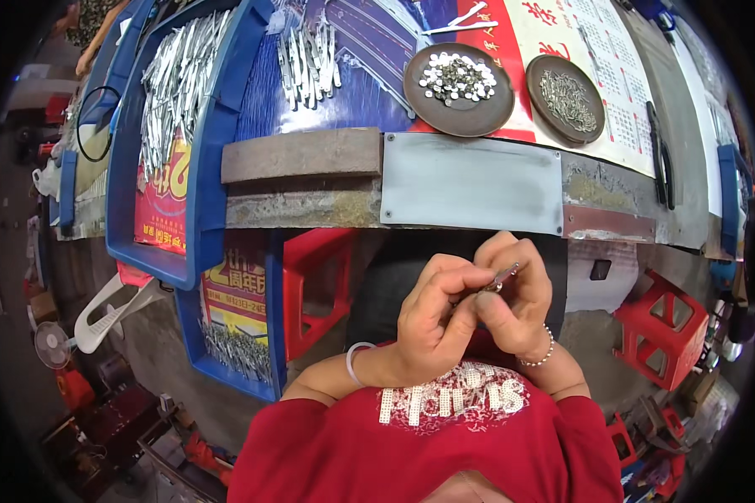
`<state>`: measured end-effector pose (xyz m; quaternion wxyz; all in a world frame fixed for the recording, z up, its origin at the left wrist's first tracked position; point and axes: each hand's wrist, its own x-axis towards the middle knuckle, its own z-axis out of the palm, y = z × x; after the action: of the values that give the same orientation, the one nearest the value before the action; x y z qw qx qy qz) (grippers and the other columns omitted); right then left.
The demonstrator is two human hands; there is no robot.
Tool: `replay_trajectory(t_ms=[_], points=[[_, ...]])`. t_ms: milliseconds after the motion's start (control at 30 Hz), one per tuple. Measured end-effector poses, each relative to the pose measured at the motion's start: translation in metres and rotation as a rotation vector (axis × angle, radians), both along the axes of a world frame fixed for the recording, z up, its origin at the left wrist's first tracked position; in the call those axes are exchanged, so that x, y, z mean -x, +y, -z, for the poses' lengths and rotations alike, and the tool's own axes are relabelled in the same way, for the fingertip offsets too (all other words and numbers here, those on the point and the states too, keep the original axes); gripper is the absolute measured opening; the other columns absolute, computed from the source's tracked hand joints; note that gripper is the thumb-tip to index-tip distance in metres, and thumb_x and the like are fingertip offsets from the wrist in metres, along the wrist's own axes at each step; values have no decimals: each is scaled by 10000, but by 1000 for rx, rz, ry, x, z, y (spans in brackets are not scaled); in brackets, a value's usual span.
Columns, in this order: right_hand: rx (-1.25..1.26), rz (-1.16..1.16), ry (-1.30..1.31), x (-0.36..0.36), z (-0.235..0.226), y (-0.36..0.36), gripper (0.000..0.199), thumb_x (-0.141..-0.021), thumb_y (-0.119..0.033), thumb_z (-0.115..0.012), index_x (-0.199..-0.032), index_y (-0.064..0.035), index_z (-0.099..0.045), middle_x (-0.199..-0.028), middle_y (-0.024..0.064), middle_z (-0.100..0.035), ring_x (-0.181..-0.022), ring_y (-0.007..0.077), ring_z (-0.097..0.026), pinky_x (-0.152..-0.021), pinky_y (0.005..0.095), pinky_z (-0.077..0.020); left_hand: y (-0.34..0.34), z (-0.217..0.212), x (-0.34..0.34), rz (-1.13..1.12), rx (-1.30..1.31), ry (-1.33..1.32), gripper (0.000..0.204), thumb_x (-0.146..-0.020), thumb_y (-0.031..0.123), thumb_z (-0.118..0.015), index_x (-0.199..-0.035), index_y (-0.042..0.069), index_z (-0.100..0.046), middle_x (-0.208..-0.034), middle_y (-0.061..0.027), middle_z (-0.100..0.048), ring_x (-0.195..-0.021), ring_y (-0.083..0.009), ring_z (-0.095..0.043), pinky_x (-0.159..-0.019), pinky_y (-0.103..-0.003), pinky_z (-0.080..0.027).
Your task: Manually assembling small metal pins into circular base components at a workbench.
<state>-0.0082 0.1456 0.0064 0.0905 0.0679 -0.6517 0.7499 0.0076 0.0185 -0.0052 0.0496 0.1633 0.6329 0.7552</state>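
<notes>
Just below the middle of the frame, both hands meet close to the chest, under the near edge of the counter [470, 180]. The left hand [432, 314] and the right hand [516, 306] are curled shut on one small metal piece [501, 280], pinched between thumbs and fingertips, its shiny tip poking up between them. The step in hand looks like fitting or checking this one piece by fingertip; whether a second part sits inside the grip cannot be told. Any further handling would call for a steady pinch, as the piece is thin and slippery-looking.

Above the hands, a bare grey metal plate [471, 183] is fixed to the front of the counter. In the upper middle of the frame sits a round brown dish [460, 117] of small silvery bits, and to its right a second brown dish [565, 127] of thin dark pins. A loose bunch of metal strips [309, 54] lies to the upper left of the dishes.

A blue tray [205, 176] at upper left holds many more strips over a red printed sheet [161, 218] with yellow and white lettering. A white calendar sheet [621, 84] with a red panel covers the counter at upper right. A red stool [664, 331] stands at right.
</notes>
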Motion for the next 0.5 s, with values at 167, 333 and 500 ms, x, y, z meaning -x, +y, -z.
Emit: replay_trajectory(t_ms=[167, 333, 500], points=[[-221, -24, 81, -1, 12, 8, 320, -882, -237, -564, -673, -26, -444, -582, 68, -468, -457, 118, -411, -412, 248, -321, 1, 0, -4, 15, -25, -55, 227, -888, -89, -483, -1108, -37, -458, -1061, -105, -447, -850, -83, -495, -719, -182, -426], [-130, -37, 5, -1, 15, 12, 408, -808, -383, -653, -723, -32, -466, -654, 76, -462, -531, 149, -440, -463, 252, -334, 5, 2, -5, -37, -88, 18, 265, -861, -126, -505, -1095, -7, -476, -1012, -113, -469, -798, -75, -478, -647, -175, -412], [5, 294, -213, 14, 7, 24, 515, -589, -134, -749, -1006, -21, -470, -816, 57, -442, -643, 122, -435, -524, 225, -362, 7, 1, -2, -156, -64, 105, 270, -798, -120, -601, -1037, 0, -561, -902, -123, -518, -709, -120, -491, -594, -203, -403]])
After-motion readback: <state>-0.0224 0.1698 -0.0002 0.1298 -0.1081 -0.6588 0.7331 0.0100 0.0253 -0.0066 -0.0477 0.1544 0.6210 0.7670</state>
